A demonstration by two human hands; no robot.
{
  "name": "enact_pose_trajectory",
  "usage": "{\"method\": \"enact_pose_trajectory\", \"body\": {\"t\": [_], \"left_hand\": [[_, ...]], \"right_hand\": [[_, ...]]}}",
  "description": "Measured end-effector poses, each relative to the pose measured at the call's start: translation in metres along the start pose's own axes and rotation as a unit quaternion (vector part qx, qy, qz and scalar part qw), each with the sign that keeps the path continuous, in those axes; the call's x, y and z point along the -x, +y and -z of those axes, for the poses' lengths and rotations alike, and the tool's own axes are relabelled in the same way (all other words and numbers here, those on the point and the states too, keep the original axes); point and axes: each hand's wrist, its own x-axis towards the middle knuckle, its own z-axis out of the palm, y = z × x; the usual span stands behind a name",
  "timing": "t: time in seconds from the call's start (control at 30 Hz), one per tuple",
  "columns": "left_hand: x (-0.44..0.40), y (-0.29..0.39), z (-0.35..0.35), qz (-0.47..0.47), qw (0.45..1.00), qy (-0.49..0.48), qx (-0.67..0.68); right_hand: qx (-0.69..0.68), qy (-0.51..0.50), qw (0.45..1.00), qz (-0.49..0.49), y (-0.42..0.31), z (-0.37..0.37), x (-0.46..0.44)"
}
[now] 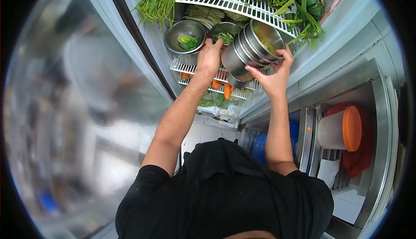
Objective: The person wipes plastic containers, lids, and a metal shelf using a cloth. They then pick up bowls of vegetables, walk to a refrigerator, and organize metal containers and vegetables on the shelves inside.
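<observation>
Several stacked steel containers (247, 50) tilt at the right side of an open fridge. My right hand (277, 72) grips the top one by its side, thumb and fingers around the rim; cut vegetables show inside it. My left hand (211, 57) reaches to the front edge of a small steel bowl (225, 30) with chopped greens, its fingers curled at the rim. Left of that hand stands a wider steel bowl (173, 35) with leafy greens in it. The left fingertips are partly hidden.
Above is a white wire shelf (225, 0) with green bundles. Carrots (227, 90) lie on a lower shelf. The glass door (108, 87) stands at the left. A white tub with an orange lid (352, 128) sits on a steel rack at the right.
</observation>
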Motion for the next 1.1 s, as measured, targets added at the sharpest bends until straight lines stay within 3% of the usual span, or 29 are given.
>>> {"method": "enact_pose_trajectory", "body": {"t": [0.3, 0.57, 0.7, 1.1], "left_hand": [[0.005, 0.011, 0.019, 0.034, 0.997, -0.005, 0.065], [0.004, 0.019, 0.023, -0.004, 0.994, 0.044, 0.1], [0.004, 0.016, 0.02, -0.037, 0.99, 0.104, 0.084], [0.006, 0.011, 0.029, -0.047, 0.992, 0.092, 0.078]], "right_hand": [[-0.076, -0.033, 0.995, 0.058, -0.032, 0.013, 0.028], [-0.148, 0.011, 0.986, 0.082, -0.062, 0.037, 0.027], [-0.084, 0.015, 0.992, 0.097, -0.064, 0.053, 0.025], [0.09, -0.022, 0.996, 0.004, -0.046, 0.088, 0.068]]}}
